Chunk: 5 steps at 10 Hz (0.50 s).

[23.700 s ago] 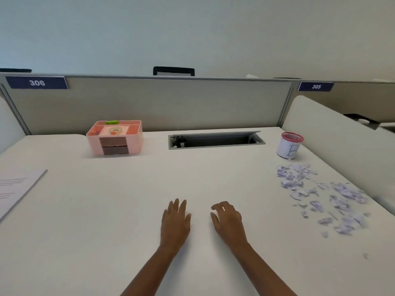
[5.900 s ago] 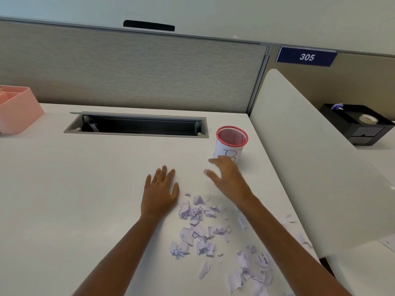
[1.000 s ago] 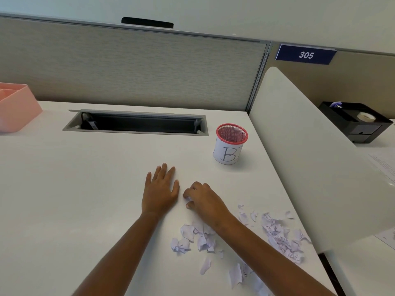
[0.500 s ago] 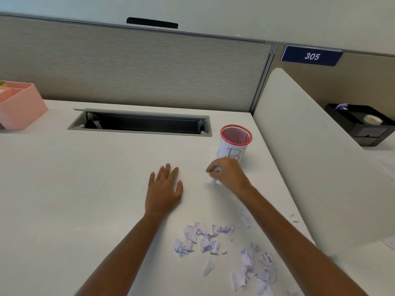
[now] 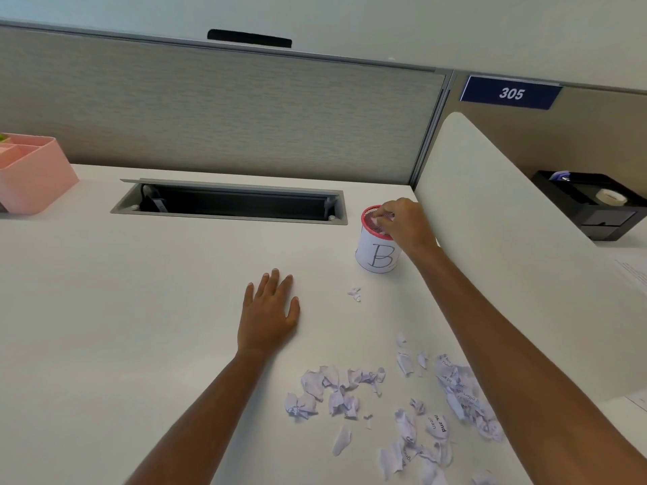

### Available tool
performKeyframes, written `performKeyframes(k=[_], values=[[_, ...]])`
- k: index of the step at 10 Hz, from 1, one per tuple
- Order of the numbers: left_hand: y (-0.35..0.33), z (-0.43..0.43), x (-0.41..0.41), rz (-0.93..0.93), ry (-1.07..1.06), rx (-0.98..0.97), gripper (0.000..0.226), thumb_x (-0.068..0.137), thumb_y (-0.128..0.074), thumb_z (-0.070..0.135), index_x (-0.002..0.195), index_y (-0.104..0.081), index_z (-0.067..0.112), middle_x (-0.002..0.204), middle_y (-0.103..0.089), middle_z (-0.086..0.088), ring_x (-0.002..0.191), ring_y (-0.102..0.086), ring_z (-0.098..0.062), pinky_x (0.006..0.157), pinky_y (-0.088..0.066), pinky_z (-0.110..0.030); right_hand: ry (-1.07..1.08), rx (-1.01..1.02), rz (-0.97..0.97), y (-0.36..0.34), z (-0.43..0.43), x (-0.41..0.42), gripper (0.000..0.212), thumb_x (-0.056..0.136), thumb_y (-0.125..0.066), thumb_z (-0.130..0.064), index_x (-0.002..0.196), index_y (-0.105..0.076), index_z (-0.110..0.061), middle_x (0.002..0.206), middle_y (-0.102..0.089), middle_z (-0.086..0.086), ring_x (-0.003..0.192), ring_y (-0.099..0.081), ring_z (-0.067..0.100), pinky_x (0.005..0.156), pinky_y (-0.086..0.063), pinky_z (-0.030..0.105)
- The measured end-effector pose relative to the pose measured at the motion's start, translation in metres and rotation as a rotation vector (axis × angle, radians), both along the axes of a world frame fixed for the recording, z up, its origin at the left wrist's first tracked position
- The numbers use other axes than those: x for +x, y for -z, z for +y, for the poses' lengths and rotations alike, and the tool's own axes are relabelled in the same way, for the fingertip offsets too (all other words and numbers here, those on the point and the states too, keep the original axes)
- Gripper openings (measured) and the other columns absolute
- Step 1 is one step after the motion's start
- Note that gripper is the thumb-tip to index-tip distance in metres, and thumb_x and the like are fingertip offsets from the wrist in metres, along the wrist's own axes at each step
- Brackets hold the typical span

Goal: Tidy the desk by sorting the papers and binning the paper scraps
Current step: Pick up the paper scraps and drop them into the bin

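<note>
White counter (image 5: 140, 309) held paper scraps (image 5: 336, 390) near its front edge. The right grip (image 5: 406, 222) pinched a few over the bin (image 5: 374, 255); the left grip (image 5: 269, 309) lay flat, fingers straight. Feather-light and crumpled, the scraps probably suited gathered pinches.

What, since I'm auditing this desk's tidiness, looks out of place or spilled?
Torn paper scraps lie strewn over the near right of the desk, and a few stray bits sit just short of the bin marked B.
</note>
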<state>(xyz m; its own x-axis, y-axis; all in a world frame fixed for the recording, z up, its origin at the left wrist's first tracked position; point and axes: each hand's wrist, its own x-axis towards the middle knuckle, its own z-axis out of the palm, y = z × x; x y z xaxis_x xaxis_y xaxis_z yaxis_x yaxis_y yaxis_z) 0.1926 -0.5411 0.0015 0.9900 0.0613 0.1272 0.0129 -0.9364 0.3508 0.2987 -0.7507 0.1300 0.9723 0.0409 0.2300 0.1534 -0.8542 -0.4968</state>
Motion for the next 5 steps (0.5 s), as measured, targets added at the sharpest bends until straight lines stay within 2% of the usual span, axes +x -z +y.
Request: performKeyframes(k=[2,3,4,5], values=[[0.0,0.0,0.0,0.002,0.001,0.001,0.051,0.098,-0.031,0.033,0.148,-0.024,0.023,0.158,-0.014,-0.002,0.147,-0.011,-0.016,0.12,-0.003,-0.035,0.017,0.03,-0.286,0.015,0.001,-0.031,0.02,0.09,-0.053,-0.008,0.104,-0.067,-0.002,0.111,-0.06,0.017,0.105,-0.052,0.03,0.082,-0.037,0.02],[0.0,0.0,0.0,0.007,0.001,-0.001,0.051,0.098,-0.031,0.033,0.147,-0.024,0.023,0.158,-0.014,-0.002,0.147,-0.011,-0.017,0.12,-0.003,-0.036,-0.091,0.045,-0.315,0.038,0.006,-0.055,0.017,0.088,-0.056,-0.004,0.098,-0.069,0.0,0.101,-0.063,0.019,0.098,-0.056,0.033,0.08,-0.039,0.023],[0.0,0.0,0.0,0.01,0.0,0.008,0.051,0.098,-0.031,0.033,0.147,-0.024,0.023,0.158,-0.014,-0.002,0.147,-0.011,-0.017,0.12,-0.003,-0.036,-0.292,0.005,-0.087,0.066,0.007,-0.068,0.019,0.09,-0.054,-0.007,0.102,-0.068,-0.002,0.105,-0.063,0.016,0.103,-0.056,0.03,0.084,-0.037,0.02],[0.0,0.0,0.0,0.01,0.001,0.008,0.051,0.098,-0.031,0.033,0.147,-0.024,0.023,0.158,-0.014,-0.002,0.147,-0.012,-0.017,0.12,-0.004,-0.036,-0.398,-0.11,0.176,0.086,0.004,-0.071,0.031,0.096,-0.048,-0.02,0.123,-0.059,-0.012,0.136,-0.05,0.008,0.128,-0.041,0.021,0.102,-0.028,0.021]])
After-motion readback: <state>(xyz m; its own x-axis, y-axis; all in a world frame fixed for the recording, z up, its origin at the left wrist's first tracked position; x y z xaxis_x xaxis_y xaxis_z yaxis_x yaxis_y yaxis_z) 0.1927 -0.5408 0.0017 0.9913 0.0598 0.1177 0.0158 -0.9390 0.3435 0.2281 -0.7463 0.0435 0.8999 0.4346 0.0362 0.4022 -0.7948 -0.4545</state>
